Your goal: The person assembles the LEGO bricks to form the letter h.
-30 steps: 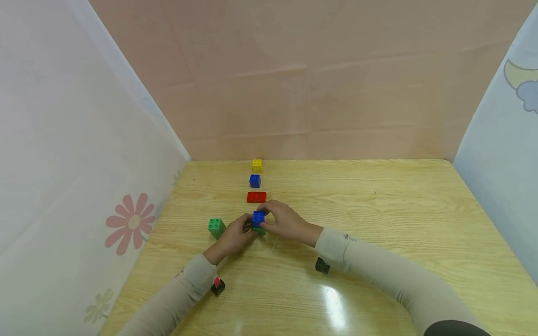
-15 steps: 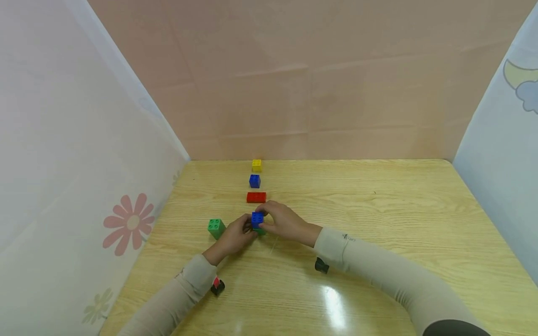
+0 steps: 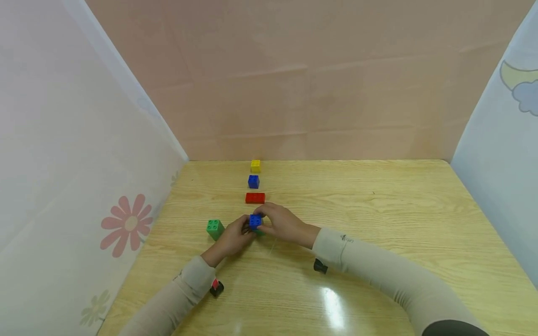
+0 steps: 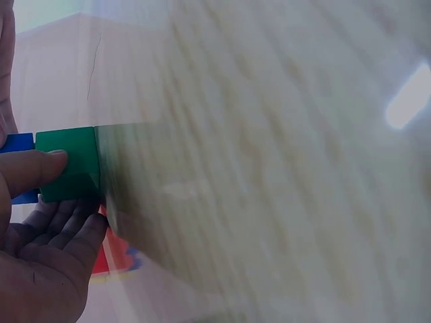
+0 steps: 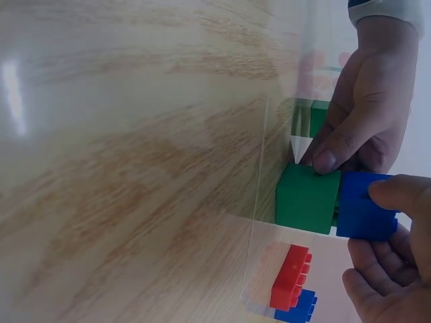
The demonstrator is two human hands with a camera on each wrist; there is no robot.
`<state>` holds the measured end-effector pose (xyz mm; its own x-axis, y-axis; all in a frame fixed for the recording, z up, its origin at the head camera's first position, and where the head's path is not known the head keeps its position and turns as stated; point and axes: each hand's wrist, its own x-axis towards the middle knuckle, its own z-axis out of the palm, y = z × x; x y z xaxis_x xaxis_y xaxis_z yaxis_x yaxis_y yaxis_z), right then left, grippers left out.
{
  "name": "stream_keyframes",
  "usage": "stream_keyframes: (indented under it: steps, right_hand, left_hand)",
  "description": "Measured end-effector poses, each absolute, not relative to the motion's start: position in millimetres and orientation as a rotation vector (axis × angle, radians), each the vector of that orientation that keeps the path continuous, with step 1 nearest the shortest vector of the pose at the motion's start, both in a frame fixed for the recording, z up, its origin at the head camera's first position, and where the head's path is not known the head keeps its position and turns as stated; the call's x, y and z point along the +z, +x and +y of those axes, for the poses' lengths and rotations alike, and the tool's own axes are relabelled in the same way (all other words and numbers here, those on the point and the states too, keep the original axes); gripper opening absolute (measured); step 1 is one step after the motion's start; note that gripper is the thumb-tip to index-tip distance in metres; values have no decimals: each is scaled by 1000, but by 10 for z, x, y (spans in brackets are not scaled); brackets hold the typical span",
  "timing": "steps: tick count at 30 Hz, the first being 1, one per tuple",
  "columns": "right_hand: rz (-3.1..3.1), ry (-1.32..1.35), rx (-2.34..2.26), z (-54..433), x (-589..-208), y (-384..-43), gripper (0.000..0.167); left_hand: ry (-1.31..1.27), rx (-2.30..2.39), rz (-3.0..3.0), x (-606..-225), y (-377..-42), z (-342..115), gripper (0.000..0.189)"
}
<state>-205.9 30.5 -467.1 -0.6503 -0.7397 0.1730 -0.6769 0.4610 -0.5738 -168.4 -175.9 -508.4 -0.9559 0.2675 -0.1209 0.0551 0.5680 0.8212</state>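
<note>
My left hand (image 3: 234,237) grips a green toy building brick (image 4: 79,178) standing on the tabletop, the thumb on one side and the fingers on the opposite one. Between thumb and fingers, my right hand (image 3: 286,225) pinches a blue building brick (image 5: 363,207) on top of the green one. A narrow gap with a bit of green stud shows between the two bricks in the right wrist view. From the head view, the blue brick's studded top covers most of the green brick. Another green brick (image 3: 215,228), a tall one, stands just left of my left hand.
Beyond the hands a flat red brick (image 3: 255,198), a second blue brick (image 3: 253,181) and a yellow brick (image 3: 255,166) line up toward the table's back edge. Small black objects lie near the right sleeve (image 3: 320,266) and left sleeve (image 3: 206,268). Cloth walls enclose the table.
The pinched blue brick has shifted slightly left and down over the green brick, which shows less beneath it. Both hands keep their grips. The head view has shifted a little.
</note>
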Motion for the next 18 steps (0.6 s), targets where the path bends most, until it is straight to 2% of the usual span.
stream_keyframes:
  steps: [18]
  right_hand:
    - [2591,-1239,-901,291,-4602,-2069,39]
  left_hand:
    - [271,1357,2544,-5028,-1655,-1753,43]
